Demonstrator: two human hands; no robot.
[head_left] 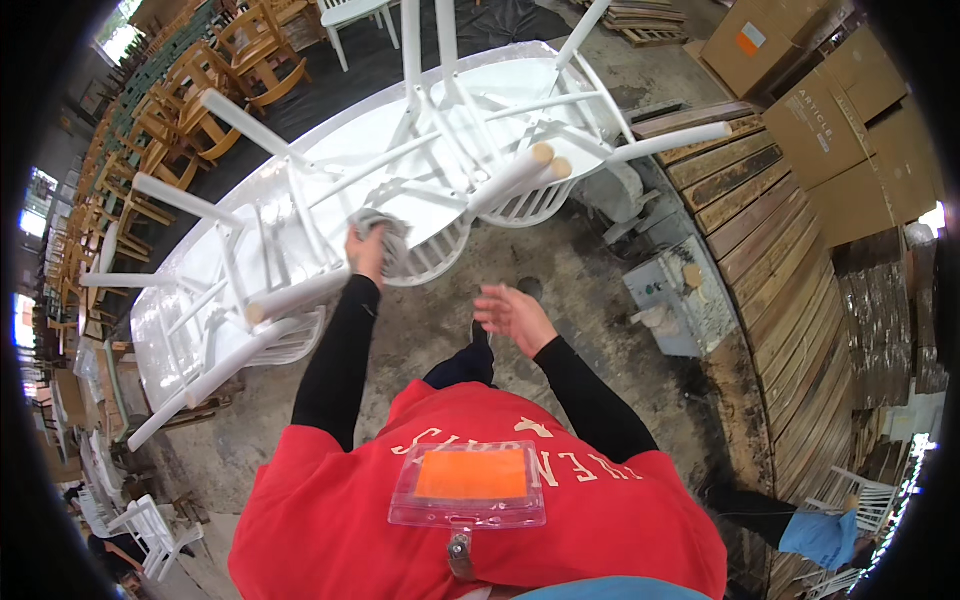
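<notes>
Head view: the left hand (pixel 366 252) grips a grey rag (pixel 385 237) pressed to the curved back of an upturned white chair (pixel 440 150) lying on the white desk (pixel 340 140), straight ahead and above the hands; its legs run up and to the right. The right hand (pixel 512 315) hangs open and empty, lower, clear of the chair, so the left is nearer

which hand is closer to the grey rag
Left. The left hand is gripping the grey rag against the upturned white chair. The right hand hangs open and empty, lower and off to the right, apart from the rag.
</notes>
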